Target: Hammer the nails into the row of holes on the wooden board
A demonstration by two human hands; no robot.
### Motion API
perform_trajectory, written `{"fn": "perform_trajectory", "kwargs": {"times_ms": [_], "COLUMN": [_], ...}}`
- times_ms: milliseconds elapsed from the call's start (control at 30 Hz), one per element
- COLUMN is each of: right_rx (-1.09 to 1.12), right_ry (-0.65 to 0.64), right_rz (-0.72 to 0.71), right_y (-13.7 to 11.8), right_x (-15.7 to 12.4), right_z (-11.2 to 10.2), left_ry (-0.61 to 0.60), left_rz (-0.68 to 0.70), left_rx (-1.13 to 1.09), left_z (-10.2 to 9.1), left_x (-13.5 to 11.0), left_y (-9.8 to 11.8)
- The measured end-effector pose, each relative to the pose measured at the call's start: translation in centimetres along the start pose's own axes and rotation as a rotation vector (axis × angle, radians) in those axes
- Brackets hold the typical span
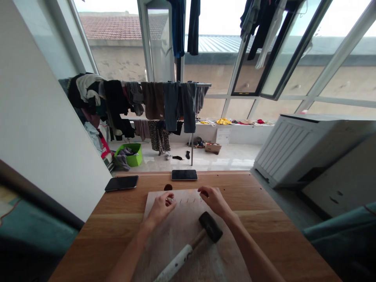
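Observation:
A pale wooden board [173,235] lies on the table, with several thin nails [187,200] standing in a row near its far edge. My left hand [161,207] is over the board's left side, left of the row. Its fingers are curled, and a small shiny spot shows among them; I cannot tell whether it is a ring or something held. At the row's right end is my right hand [214,200], fingers bent inward beside the last nail; what they hold, if anything, is hidden. Between my forearms rests a mallet [210,227] with a black head and a worn white handle.
Two phones, a left one [121,183] and a middle one [184,175], lie along the wooden table's [264,235] far edge. A small dark round object [168,187] sits just behind the board. Beyond stand a laundry rack [192,150], a green basket [135,158] and a white cabinet [288,149].

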State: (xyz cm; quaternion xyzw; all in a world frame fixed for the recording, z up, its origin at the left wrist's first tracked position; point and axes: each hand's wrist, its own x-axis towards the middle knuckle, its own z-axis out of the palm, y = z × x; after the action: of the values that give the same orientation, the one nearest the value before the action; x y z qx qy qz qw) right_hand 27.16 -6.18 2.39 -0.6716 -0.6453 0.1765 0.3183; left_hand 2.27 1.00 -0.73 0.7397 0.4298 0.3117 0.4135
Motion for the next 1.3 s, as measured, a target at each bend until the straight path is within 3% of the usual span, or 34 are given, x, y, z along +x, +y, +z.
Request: {"fn": "perform_trajectory", "kwargs": {"times_ms": [100,300,533,700,800,933,1067,1200,1300], "right_rx": [-0.075,-0.149,-0.135,-0.097,-0.065,-0.016,0.079,0.202,0.380], "right_ry": [-0.052,-0.199,-0.198,-0.178,-0.168,-0.158,-0.213,-0.233,-0.167], "right_rz": [-0.020,-0.051,-0.068,-0.091,-0.105,-0.128,-0.174,-0.180,-0.108], "right_y": [-1.4,-2.6,-3.4,-3.8,-4.1,-4.8,-5.4,-6.0,-5.8], "right_x": [0.1,0.3,1.1,1.4,0.9,-0.3,-1.6,-2.5,-3.2], "right_z": [-0.1,0.7,2.0,3.3,2.8,1.8,1.7,1.8,1.2], "left_ry": [-0.053,-0.030,-0.131,-0.078,-0.104,-0.107,-0.069,-0.219,-0.246], "left_rz": [0.052,0.162,0.209,0.193,0.168,0.239,0.203,0.203,0.200], "left_rx": [0.076,0.210,0.424,0.333,0.314,0.368,0.243,0.135,0.141], "left_z": [0.9,1.2,1.7,1.6,1.8,2.1,1.0,-0.9,-2.4], "left_x": [-0.1,0.2,1.1,1.2,1.3,1.4,0.3,-2.1,-4.7], "left_y": [0.6,1.2,1.7,1.8,1.9,2.7,3.7,3.9,3.5]}}
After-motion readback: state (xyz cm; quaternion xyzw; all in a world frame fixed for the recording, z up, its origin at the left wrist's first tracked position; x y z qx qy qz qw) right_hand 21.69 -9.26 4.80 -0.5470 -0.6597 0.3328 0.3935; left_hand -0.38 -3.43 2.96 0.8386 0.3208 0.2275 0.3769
